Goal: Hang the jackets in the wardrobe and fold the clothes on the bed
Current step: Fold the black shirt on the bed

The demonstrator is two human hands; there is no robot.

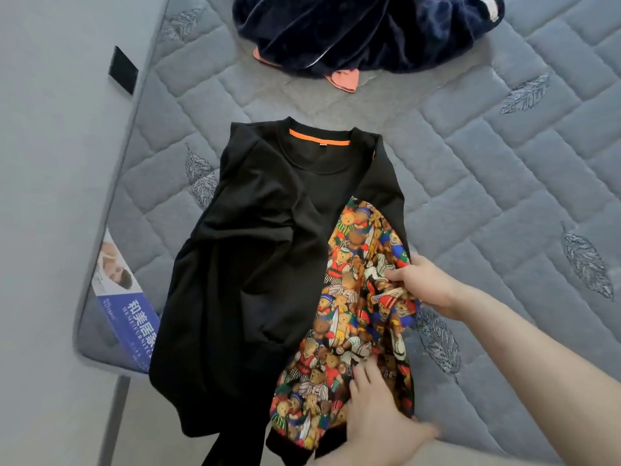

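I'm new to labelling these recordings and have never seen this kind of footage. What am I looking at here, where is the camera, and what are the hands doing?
There is no machine here. A person wears a wide-angle camera on the head, so you look down at their own two bare hands from above.

The surface is a grey quilted mattress. On it lies a black sweatshirt with a bright teddy-bear print panel, partly folded in on itself. The right hand pinches the edge of the printed part. The left hand lies nearly flat on the print near the hem, seemingly pressing it down.

Farther up the bed sits a crumpled dark blue velvet garment with a pink cloth peeking out beneath. No wardrobe is in view.
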